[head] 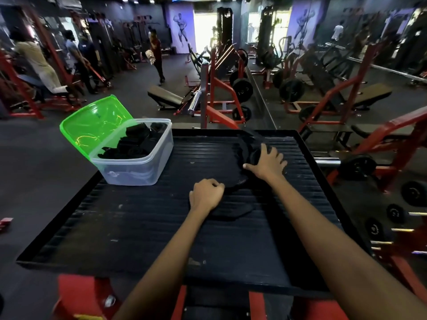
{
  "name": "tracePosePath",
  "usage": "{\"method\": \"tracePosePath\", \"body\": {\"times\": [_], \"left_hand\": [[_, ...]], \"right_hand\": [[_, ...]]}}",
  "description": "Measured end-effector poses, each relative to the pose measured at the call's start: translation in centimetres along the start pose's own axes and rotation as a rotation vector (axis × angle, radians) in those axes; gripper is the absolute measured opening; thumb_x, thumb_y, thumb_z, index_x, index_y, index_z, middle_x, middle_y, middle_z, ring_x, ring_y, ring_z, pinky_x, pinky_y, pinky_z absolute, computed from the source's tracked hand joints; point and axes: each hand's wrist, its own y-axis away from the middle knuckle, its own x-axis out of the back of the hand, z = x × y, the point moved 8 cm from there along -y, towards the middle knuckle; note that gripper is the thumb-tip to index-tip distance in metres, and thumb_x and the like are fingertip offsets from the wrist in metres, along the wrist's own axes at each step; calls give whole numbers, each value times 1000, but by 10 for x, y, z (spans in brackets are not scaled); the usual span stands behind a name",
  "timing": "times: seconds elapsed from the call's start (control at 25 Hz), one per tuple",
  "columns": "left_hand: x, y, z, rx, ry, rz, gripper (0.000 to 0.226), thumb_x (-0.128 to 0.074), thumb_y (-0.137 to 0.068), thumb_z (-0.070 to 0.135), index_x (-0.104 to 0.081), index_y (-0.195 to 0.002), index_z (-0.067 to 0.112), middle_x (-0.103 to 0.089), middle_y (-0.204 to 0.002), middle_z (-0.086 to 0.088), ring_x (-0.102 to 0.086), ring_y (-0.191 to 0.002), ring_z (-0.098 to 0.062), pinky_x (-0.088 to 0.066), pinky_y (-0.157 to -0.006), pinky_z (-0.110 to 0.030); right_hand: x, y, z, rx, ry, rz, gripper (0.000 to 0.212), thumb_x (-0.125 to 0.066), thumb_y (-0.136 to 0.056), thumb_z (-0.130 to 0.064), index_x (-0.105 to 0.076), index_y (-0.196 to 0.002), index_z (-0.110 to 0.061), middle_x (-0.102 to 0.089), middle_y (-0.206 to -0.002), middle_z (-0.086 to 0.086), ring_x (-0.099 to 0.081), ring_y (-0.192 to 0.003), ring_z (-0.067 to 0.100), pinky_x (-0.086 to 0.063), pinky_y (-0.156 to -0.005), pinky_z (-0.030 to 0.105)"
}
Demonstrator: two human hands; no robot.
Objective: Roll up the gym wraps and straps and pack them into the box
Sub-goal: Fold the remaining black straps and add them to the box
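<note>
Under the fingers (275, 155) the black strap (245, 153) is looking like matt woven cloth. The bench (138, 222) is showing ribbed, scuffed matt rubber. Left of the fingers, the box (134, 167) is gleaming clear plastic, its lid (92, 125) glossy translucent green.

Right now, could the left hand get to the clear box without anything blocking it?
Probably yes. The left hand grips the black strap on the ribbed platform, and the stretch of platform between it and the clear box looks bare. The green lid stands open, so the top is free. It would need to release or carry the strap.
</note>
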Motion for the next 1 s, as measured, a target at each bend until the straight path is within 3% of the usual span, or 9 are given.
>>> {"method": "tracePosePath", "body": {"times": [0.12,0.28,0.36,0.44,0.52,0.64,0.76,0.84,1.0], "left_hand": [[2,-10,5,32,162,-64,30,-47,-90,41,-64,-106,23,-63,-104,2,-56,-89,-17,-46,-77,-30],[-8,-9,9,64,382,-112,56,-45,-90,56,-46,-131,17,-51,-132,-6,-51,-112,-23,-39,-87,-30],[-15,-4,8,93,466,-155,67,-49,-87,58,-38,-139,17,-47,-137,-7,-49,-121,-26,-40,-93,-32],[-10,-4,5,92,463,-80,53,-53,-89,45,-47,-130,12,-55,-131,-9,-55,-112,-26,-45,-90,-33],[3,-3,-5,111,399,42,34,-48,-93,29,-51,-119,8,-58,-121,-14,-56,-103,-28,-45,-85,-35],[8,-2,-17,109,298,62,31,-40,-96,21,-46,-125,9,-56,-120,-16,-55,-106,-32,-44,-86,-37],[7,-7,-19,52,274,58,38,-40,-98,19,-42,-135,13,-56,-125,-15,-54,-109,-30,-43,-86,-32],[6,-10,-16,12,287,59,35,-41,-99,19,-45,-133,15,-58,-124,-13,-55,-108,-28,-42,-83,-29],[8,-6,-13,-5,293,70,31,-40,-99,18,-48,-129,16,-59,-120,-12,-55,-106,-27,-41,-81,-28]], "right_hand": [[-18,-3,-4,67,1,-140,84,-59,-86,-46,-11,-150,-19,-37,-146,18,-41,-129,38,-37,-103,48],[-16,40,-29,209,-66,61,36,-53,-90,-21,-48,-123,-7,-61,-116,19,-58,-104,36,-47,-83,39],[-19,67,-51,341,-128,-122,27,-54,-90,-20,-57,-113,-5,-64,-110,14,-60,-100,31,-45,-77,33],[-16,84,-67,428,-199,-380,23,-62,-86,-24,-69,-101,-8,-69,-95,8,-63,-86,20,-46,-70,27],[7,63,-67,359,-338,-261,20,-65,-83,-24,-74,-93,-9,-71,-94,6,-64,-88,16,-48,-76,24],[37,9,-41,153,-300,199,38,-63,-84,-17,-57,-121,-8,-48,-132,15,-46,-124,29,-39,-102,35],[22,-32,-18,-7,-296,137,82,-70,-82,-27,-21,-146,-12,-13,-154,20,-18,-141,37,-22,-113,48],[7,-48,-9,-86,-426,57,96,-71,-80,-36,-9,-149,-11,-20,-153,19,-28,-138,38,-23,-112,50],[-14,-43,-8,-100,-557,51,65,-74,-78,-30,-47,-131,-4,-53,-133,18,-52,-120,34,-44,-99,41]]}}
